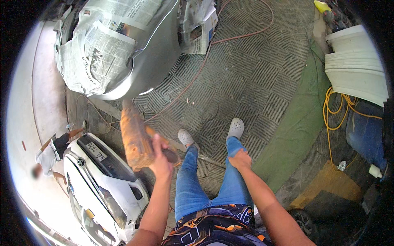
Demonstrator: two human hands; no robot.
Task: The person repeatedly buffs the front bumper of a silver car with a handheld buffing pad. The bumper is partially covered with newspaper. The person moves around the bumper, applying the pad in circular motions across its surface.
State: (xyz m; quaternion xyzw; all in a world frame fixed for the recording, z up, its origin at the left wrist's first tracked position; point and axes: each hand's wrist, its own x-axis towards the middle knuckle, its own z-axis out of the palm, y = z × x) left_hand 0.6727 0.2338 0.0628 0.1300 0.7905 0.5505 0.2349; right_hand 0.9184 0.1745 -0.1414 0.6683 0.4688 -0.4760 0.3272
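Observation:
My left hand grips the handle of a worn, orange, grime-stained tool, which is blurred and reaches up toward the lower end of a silver car body part; I cannot tell whether they touch. Newspaper masks much of that car. My right hand is on my right knee, fingers curled round the jeans. My feet, in pale clogs, stand on a grey patterned floor.
A white car is at lower left, with another person beside it. A red hose crosses the floor. At right lie a green mat, a coiled yellow cable, white panels and a blue container.

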